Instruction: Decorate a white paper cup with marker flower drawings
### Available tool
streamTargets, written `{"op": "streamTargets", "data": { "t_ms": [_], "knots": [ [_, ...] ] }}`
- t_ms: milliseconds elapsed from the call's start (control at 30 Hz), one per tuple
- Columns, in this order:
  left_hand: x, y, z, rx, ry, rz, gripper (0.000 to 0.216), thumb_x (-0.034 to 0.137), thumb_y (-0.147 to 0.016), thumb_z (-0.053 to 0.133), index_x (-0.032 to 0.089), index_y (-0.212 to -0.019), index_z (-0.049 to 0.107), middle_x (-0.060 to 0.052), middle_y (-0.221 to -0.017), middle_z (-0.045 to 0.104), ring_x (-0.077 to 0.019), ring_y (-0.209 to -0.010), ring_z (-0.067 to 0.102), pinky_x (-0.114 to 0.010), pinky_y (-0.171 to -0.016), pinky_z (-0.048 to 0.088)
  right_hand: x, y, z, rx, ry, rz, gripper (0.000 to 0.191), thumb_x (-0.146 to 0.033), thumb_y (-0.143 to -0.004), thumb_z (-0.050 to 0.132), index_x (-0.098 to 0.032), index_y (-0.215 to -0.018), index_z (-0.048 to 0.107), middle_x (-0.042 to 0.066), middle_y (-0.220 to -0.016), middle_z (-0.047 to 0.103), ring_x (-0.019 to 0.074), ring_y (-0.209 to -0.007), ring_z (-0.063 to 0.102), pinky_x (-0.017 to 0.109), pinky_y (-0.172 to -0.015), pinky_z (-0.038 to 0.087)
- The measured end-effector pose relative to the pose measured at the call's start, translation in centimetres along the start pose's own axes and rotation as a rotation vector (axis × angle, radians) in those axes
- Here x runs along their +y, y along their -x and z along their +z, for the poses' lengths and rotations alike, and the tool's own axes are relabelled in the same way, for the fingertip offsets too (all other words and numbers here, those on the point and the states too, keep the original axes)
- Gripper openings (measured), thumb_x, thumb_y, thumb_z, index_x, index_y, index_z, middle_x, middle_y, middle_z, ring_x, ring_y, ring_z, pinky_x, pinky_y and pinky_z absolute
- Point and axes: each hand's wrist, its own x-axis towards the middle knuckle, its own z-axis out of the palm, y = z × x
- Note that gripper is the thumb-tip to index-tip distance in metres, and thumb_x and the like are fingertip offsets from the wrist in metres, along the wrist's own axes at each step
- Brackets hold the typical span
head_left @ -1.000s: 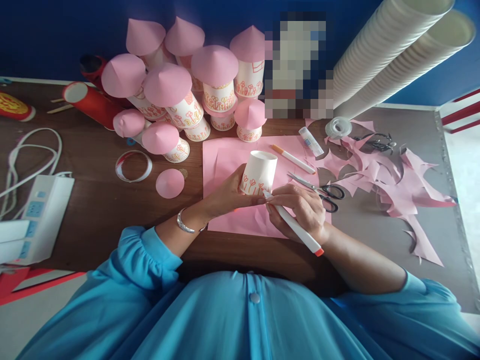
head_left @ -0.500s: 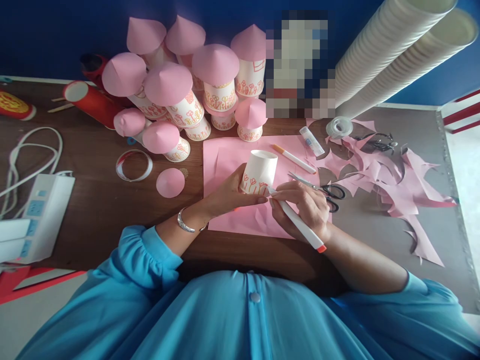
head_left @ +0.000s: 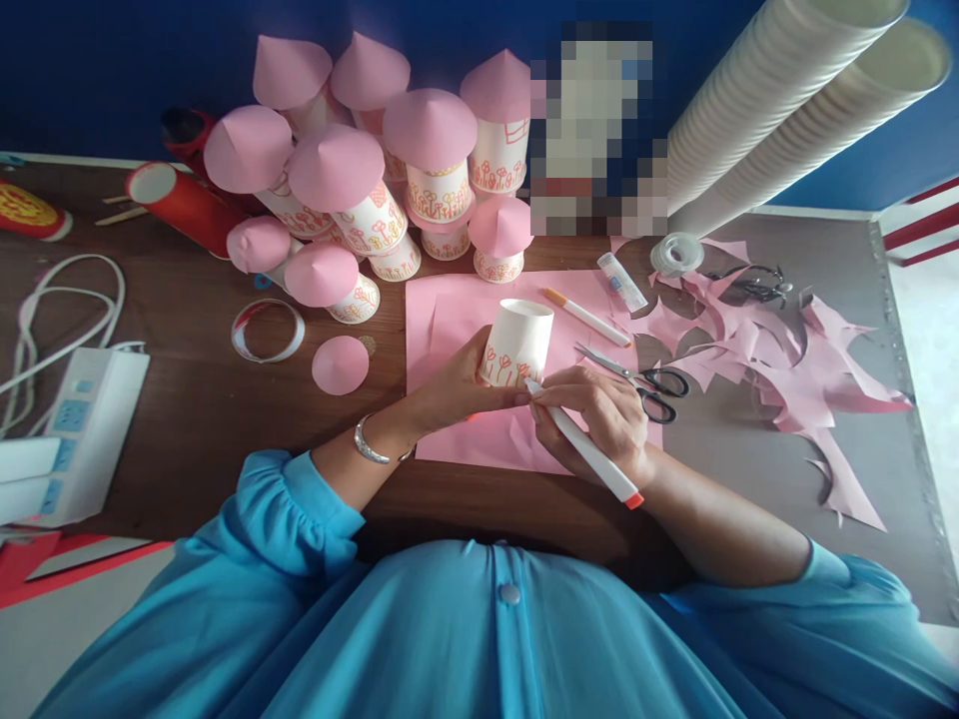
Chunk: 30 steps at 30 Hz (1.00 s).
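Observation:
My left hand (head_left: 459,387) is wrapped round an upside-down white paper cup (head_left: 518,342) with orange flower drawings along its lower edge. My right hand (head_left: 599,414) grips a white marker (head_left: 588,449) with an orange end, its tip touching the cup's lower right side. Both hands rest over a pink paper sheet (head_left: 450,310) on the brown table (head_left: 195,409).
Several cups with pink cone tops (head_left: 352,190) stand at the back. Scissors (head_left: 644,381), another marker (head_left: 585,317), a glue stick (head_left: 621,283), a tape roll (head_left: 675,254) and pink scraps (head_left: 779,359) lie to the right. Two long cup stacks (head_left: 794,100) lean at the far right. A power strip (head_left: 82,429) sits to the left.
The marker tip has shifted slightly along the cup's lower edge, right and then back left. The left hand and the cup have stayed still.

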Motion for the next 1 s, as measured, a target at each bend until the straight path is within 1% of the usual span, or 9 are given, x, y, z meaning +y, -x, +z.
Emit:
{"op": "streamTargets", "data": {
  "t_ms": [100,267,400,567,767,1000],
  "knots": [
    [-0.25,-0.12,-0.06,-0.003,0.003,0.011,0.081,0.039,-0.06,0.103,0.021,-0.122,0.055,-0.004,-0.106,0.067,-0.0224,-0.099,0.067,-0.034,-0.083,0.056,0.0,-0.02,0.08,0.004,0.003,-0.004,0.02,-0.007,-0.091,0.068,-0.023,-0.104,0.063,0.0,-0.079,0.073,0.0156,-0.065,0.073,0.026,-0.06,0.061],
    [-0.21,-0.1,-0.06,0.0,-0.006,0.002,0.083,0.038,-0.058,0.103,0.02,-0.123,0.055,-0.005,-0.109,0.067,-0.0241,-0.103,0.067,-0.036,-0.087,0.057,0.01,-0.07,-0.04,-0.017,-0.008,-0.017,0.019,-0.008,-0.092,0.069,-0.021,-0.103,0.062,0.002,-0.079,0.073,0.0155,-0.065,0.073,0.025,-0.06,0.061],
    [0.02,0.0,-0.07,-0.005,-0.006,-0.005,0.081,0.037,-0.06,0.103,0.021,-0.123,0.054,-0.004,-0.108,0.067,-0.0238,-0.102,0.067,-0.036,-0.086,0.057,0.01,-0.11,-0.24,-0.008,-0.025,-0.011,0.018,-0.009,-0.094,0.067,-0.022,-0.105,0.062,0.001,-0.079,0.073,0.0147,-0.065,0.073,0.025,-0.058,0.06],
    [0.06,0.02,-0.07,-0.01,-0.008,-0.002,0.081,0.034,-0.06,0.103,0.02,-0.123,0.054,-0.003,-0.106,0.065,-0.0209,-0.099,0.065,-0.033,-0.084,0.056,0.0,-0.08,-0.3,-0.013,-0.02,-0.017,0.017,-0.01,-0.094,0.067,-0.022,-0.104,0.062,0.001,-0.079,0.073,0.0145,-0.065,0.073,0.025,-0.058,0.06],
    [-0.03,0.08,-0.08,-0.003,-0.035,-0.005,0.082,0.039,-0.063,0.102,0.021,-0.126,0.054,-0.005,-0.113,0.067,-0.0236,-0.104,0.066,-0.035,-0.087,0.055,-0.03,0.0,-0.05,0.012,-0.008,-0.007,0.02,-0.009,-0.092,0.068,-0.023,-0.105,0.064,0.0,-0.079,0.074,0.0151,-0.064,0.074,0.025,-0.059,0.062],
    [-0.09,-0.04,-0.09,-0.007,-0.042,0.003,0.083,0.042,-0.061,0.102,0.021,-0.125,0.054,-0.006,-0.112,0.068,-0.0251,-0.104,0.067,-0.035,-0.085,0.056,0.01,0.02,0.03,0.009,-0.013,-0.01,0.023,-0.008,-0.091,0.068,-0.024,-0.108,0.064,0.0,-0.08,0.074,0.0152,-0.065,0.073,0.026,-0.061,0.061]
  ]
}}
